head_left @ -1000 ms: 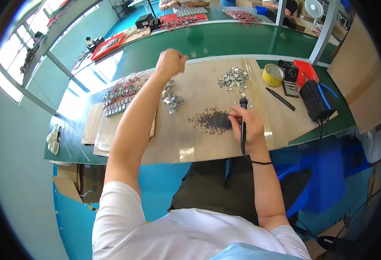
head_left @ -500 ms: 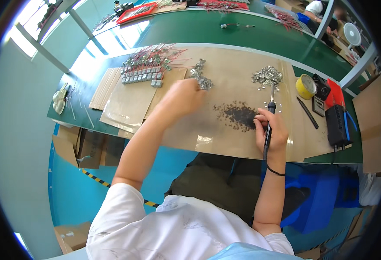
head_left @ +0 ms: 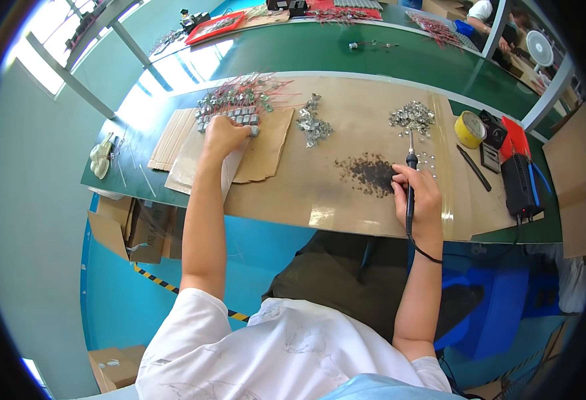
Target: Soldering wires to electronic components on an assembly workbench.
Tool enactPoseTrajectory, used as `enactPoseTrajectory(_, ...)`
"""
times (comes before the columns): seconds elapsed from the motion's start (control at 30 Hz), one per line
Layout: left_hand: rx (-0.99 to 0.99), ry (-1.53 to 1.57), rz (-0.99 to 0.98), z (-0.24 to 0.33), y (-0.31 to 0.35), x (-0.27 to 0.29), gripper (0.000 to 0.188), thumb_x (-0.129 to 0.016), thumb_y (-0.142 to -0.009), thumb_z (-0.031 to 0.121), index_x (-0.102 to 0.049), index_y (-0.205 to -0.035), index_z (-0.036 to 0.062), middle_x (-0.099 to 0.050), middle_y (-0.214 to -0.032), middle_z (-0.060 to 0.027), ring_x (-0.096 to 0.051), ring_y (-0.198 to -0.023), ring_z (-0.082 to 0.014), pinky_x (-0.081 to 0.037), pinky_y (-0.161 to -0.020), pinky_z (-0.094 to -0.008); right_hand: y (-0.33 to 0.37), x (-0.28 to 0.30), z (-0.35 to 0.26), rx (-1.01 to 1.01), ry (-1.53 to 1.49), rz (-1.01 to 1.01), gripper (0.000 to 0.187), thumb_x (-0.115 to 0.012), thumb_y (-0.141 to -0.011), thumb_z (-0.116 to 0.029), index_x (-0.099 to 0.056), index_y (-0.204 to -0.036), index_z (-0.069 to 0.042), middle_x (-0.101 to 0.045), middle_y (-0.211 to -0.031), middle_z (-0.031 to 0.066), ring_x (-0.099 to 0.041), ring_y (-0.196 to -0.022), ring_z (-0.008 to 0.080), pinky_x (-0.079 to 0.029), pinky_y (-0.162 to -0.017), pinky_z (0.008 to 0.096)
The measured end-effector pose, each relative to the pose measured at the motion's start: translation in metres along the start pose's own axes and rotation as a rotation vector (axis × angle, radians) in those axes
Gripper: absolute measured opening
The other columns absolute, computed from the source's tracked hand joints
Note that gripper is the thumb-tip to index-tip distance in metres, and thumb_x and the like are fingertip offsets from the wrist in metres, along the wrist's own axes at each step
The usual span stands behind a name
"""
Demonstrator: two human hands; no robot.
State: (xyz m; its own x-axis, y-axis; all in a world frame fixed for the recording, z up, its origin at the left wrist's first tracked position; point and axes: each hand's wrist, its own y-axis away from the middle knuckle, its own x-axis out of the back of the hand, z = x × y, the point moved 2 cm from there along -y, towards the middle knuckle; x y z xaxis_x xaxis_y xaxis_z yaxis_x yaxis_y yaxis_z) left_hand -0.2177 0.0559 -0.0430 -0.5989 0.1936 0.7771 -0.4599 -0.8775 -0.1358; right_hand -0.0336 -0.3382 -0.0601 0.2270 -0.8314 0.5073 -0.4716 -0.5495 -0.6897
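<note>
My left hand (head_left: 225,137) is at the front of rows of small grey block-shaped parts, likely motors, with thin red wires (head_left: 276,87). Its fingers are closed at the nearest grey motor (head_left: 254,131), partly hiding it and the row behind. My right hand (head_left: 418,193) grips a black-handled soldering iron (head_left: 411,162) like a pen, its metal tip pointing away toward a pile of small shiny metal pieces (head_left: 413,117). Beside the right fingers lies a scatter of small dark brown pieces (head_left: 371,175). Between the hands, farther back, sits a heap of larger silvery metal parts (head_left: 314,123).
Brown cardboard (head_left: 280,200) covers much of the green table. On the right are a yellow tape roll (head_left: 470,130), a black pen-like tool (head_left: 474,168), a black box (head_left: 518,183) and blue-handled pliers (head_left: 540,180). A co-worker (head_left: 483,23) sits across at far right.
My left hand has gone from the silvery metal heap leftward to the grey motors. The right hand still holds the soldering iron in nearly the same spot. The view has shifted slightly.
</note>
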Motion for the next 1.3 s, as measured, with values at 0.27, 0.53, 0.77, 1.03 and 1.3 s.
enactPoseTrajectory(0.27, -0.145, -0.229, -0.08, 0.008, -0.009, -0.004, 0.037, -0.083, -0.069, 0.032, -0.073, -0.066, -0.0034, -0.072, -0.071, -0.0201, -0.072, -0.068, -0.0326, -0.057, -0.069, -0.0428, 0.004, 0.004, 0.0, -0.045, 0.005, -0.008, 0.04, -0.073, -0.078, 0.008, -0.07, -0.114, -0.009, -0.072, -0.087, 0.0085, -0.066, -0.08, 0.0295, -0.054, -0.072, 0.0393)
enactPoseTrajectory(0.53, -0.564, 0.092, 0.547, 0.046, 0.059, 0.022, 0.021, -0.078, -0.081, 0.011, -0.074, -0.097, -0.0008, -0.073, -0.096, -0.0107, -0.068, -0.068, -0.0182, -0.055, -0.063, -0.0316, -0.001, 0.004, 0.005, -0.049, -0.056, 0.025, 0.038, -0.074, -0.08, 0.007, -0.07, -0.114, -0.008, -0.072, -0.086, 0.0096, -0.069, -0.083, 0.0289, -0.056, -0.074, 0.0392)
enactPoseTrajectory(0.77, -0.789, 0.394, -0.493, 0.087, 0.115, -0.014, 0.023, -0.077, -0.074, -0.004, -0.071, -0.096, -0.0006, -0.068, -0.096, -0.0034, -0.058, -0.066, -0.0049, -0.041, -0.053, -0.0181, 0.004, 0.007, 0.013, -0.134, -0.092, 0.135, 0.041, -0.078, -0.078, 0.008, -0.07, -0.115, -0.008, -0.072, -0.084, 0.0081, -0.069, -0.078, 0.0243, -0.056, -0.069, 0.0349)
enactPoseTrajectory(1.03, -1.016, 0.17, -0.749, 0.112, 0.118, -0.047, 0.034, -0.084, -0.072, 0.007, -0.072, -0.103, -0.0018, -0.065, -0.087, -0.0066, -0.056, -0.061, -0.0124, -0.046, -0.057, -0.0282, 0.0, 0.003, 0.009, -0.079, -0.06, 0.048, 0.039, -0.08, -0.079, 0.004, -0.071, -0.114, -0.01, -0.073, -0.086, 0.0076, -0.07, -0.08, 0.0247, -0.056, -0.07, 0.0359)
enactPoseTrajectory(1.3, -0.702, 0.385, -0.55, 0.164, 0.097, -0.088, 0.028, -0.079, -0.083, 0.017, -0.068, -0.1, -0.0025, -0.062, -0.069, -0.002, -0.052, -0.059, -0.0085, -0.044, -0.057, -0.0274, -0.006, -0.009, 0.007, -0.049, 0.029, -0.065, 0.036, -0.078, -0.081, 0.002, -0.071, -0.114, -0.009, -0.072, -0.086, 0.008, -0.068, -0.083, 0.0278, -0.056, -0.074, 0.0383)
